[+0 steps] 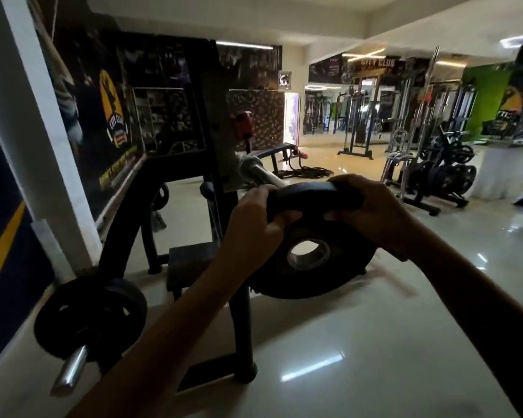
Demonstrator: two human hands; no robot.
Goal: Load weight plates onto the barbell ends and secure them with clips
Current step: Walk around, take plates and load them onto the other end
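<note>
I hold a black weight plate by its upper rim, my left hand on the left side and my right hand on the right. The plate tilts toward me, and its steel-lined centre hole is empty. The chrome barbell sleeve sticks out of the rack just behind the plate's top edge, bare. A red clip hangs on the rack upright above the sleeve.
The black bench rack stands ahead on the left. A second bar with black plates juts out at the lower left. A plate tree and cable machines stand at the right. Glossy tiled floor stretches ahead.
</note>
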